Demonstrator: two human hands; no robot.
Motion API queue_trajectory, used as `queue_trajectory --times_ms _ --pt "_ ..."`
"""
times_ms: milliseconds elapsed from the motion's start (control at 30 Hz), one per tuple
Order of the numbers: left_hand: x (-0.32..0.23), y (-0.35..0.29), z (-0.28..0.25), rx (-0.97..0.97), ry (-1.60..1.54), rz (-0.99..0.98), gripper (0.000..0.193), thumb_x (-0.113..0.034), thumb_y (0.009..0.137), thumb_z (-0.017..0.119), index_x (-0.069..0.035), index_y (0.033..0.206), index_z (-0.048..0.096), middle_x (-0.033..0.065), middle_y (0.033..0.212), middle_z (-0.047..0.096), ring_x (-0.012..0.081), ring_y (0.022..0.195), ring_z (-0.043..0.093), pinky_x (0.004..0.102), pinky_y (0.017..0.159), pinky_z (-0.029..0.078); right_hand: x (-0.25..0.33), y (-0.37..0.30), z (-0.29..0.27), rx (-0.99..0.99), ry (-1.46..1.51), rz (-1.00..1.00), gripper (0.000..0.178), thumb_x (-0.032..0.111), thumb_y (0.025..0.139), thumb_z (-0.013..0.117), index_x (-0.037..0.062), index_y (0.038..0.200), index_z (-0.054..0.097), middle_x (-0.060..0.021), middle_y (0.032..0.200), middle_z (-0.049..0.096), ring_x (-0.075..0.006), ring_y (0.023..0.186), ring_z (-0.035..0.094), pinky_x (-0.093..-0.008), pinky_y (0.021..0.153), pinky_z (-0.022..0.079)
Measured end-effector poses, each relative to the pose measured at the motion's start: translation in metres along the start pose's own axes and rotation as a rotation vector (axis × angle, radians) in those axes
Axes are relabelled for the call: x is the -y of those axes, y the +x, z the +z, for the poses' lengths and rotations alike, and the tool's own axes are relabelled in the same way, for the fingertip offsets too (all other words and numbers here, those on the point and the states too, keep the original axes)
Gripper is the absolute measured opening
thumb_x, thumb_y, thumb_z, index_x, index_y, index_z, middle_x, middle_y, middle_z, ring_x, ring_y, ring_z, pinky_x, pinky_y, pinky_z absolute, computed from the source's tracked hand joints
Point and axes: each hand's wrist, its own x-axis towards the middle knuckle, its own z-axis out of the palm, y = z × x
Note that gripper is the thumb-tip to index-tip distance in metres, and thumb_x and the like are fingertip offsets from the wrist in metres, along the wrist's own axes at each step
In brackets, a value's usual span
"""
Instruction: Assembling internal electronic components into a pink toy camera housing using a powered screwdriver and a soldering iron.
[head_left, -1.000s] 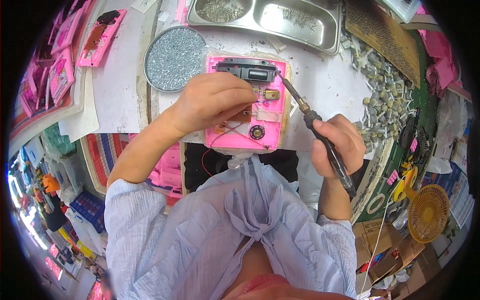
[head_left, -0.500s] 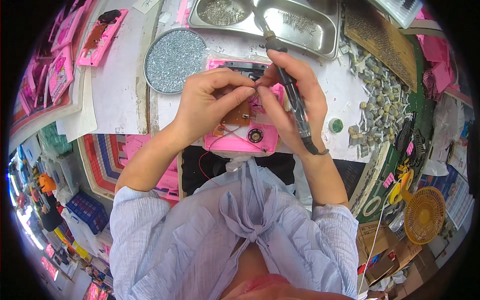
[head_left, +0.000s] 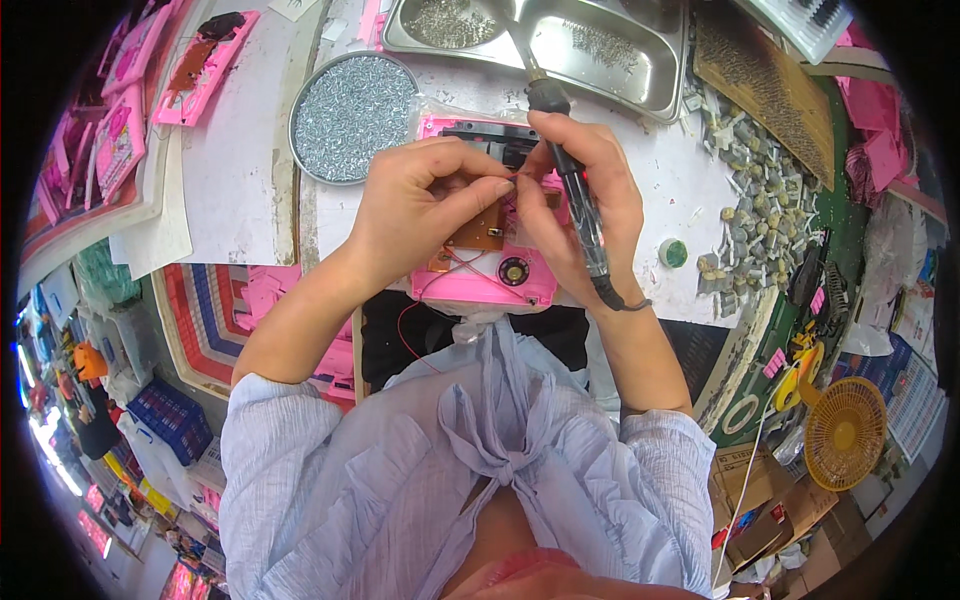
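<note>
A pink plastic housing [head_left: 470, 290] lies before me, with a brown circuit board [head_left: 478, 236], a small round black speaker [head_left: 513, 271] and thin wires on it. Over its upper part, my left hand [head_left: 425, 195] pinches with thumb and forefinger; what sits between them is too small to make out, perhaps a wire end. Close against it, the thumb and forefinger of my right hand [head_left: 590, 200] come together at the same spot. A corded soldering iron [head_left: 582, 195] with a dark handle rests in that hand, its metal barrel pointing up and away. The fingers partly cover the board.
A round tray [head_left: 352, 120] of small screws stands at the far left, and a divided steel tray [head_left: 640, 98] of small metal parts at the back. Several small grey-brown parts [head_left: 755, 215] are heaped to the right, past a small green-topped pot [head_left: 673, 253]. Pink housings [head_left: 205, 70] stand far left.
The right hand and soldering iron have shifted slightly left and down. Both hands still meet at the same spot over the housing, and the view has moved a little.
</note>
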Motion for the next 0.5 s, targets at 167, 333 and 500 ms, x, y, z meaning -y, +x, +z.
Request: queue_trajectory --times_ms 167,333,500 --pt "0.003 -0.003 -0.001 -0.031 -0.206 -0.152 0.011 -0.009 0.093 0.075 0.001 0.098 0.074 0.0001 0.08 0.069 0.003 0.069 0.059 0.0202 0.062 0.048 0.005 -0.013 0.002 0.007 -0.107 -0.032 0.06 -0.011 0.072 0.075 0.0087 0.127 0.066 -0.0094 0.095 0.063 -0.0222 0.08 0.064 -0.0356 0.081 0.052" --pt "0.006 -0.001 -0.01 -0.055 0.025 -0.025 0.011 -0.008 0.09 0.076 0.0 0.095 0.072 0.002 0.087 0.063 0.0068 0.067 0.056 0.0228 0.062 0.045 0.001 -0.032 -0.002 0.025 -0.259 -0.181 0.063 -0.006 0.069 0.079 0.0101 0.128 0.066 -0.008 0.096 0.064 -0.0262 0.087 0.065 -0.0479 0.102 0.046" --pt "-0.002 0.0 -0.003 -0.058 0.21 0.129 0.006 -0.003 0.088 0.075 0.0 0.09 0.069 0.0029 0.1 0.058 0.0069 0.07 0.049 0.0217 0.062 0.041 -0.007 -0.047 -0.008 0.068 -0.235 -0.131 0.065 -0.007 0.068 0.08 0.0095 0.129 0.066 -0.0097 0.101 0.066 -0.0285 0.091 0.065 -0.0478 0.1 0.047"
